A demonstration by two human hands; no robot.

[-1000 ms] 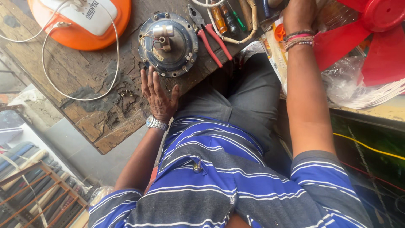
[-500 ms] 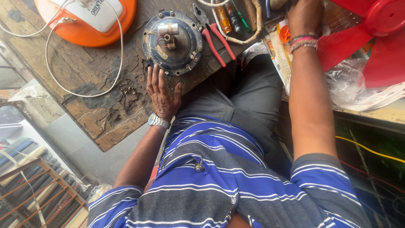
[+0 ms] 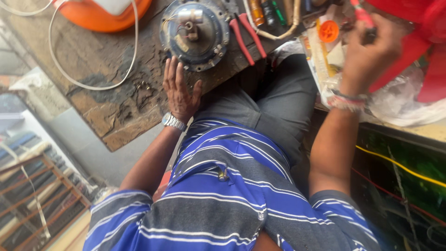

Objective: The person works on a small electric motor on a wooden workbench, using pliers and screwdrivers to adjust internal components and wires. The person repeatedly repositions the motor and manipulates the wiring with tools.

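— What was the left hand (image 3: pixel 179 90) doing?

— It lay flat on the table (image 3: pixel 118 104), palm down, fingers spread and straight, its grip released. The fingertips reached the near rim of the round motor housing (image 3: pixel 195 35), touching it or very nearly so; I could not tell which. A metal link watch (image 3: pixel 173 122) sat on that wrist.

— Describe the motor housing.

— A dull grey-blue metal disc, dusty, with small bolt lugs round its edge and a short stub shaft rising from the middle. It sat at the far edge of the table, above the hand.

— And the table itself?

— Old wood, rough and dark with grease, the surface flaking and cracked. A few small screws (image 3: pixel 141 87) lay just left of the hand.

— The right hand (image 3: pixel 367 56)?

— Raised over to the right, clenched round a slim red-handled tool (image 3: pixel 363 16), blurred, so I could not name its kind. Thread bracelets (image 3: pixel 346 100) ringed the wrist. Behind it stood a glossy red plastic fan blade (image 3: pixel 418 37).

— Anything between the hands?

— Red-handled pliers (image 3: pixel 246 37) lay just right of the housing, beside several screwdrivers (image 3: pixel 265 11) with amber and dark handles. A small orange plastic cap (image 3: pixel 329 31) rested further right. At far left, a smooth orange shell (image 3: pixel 118 16) trailed a thin white cord (image 3: pixel 93 81) looping across the wood.
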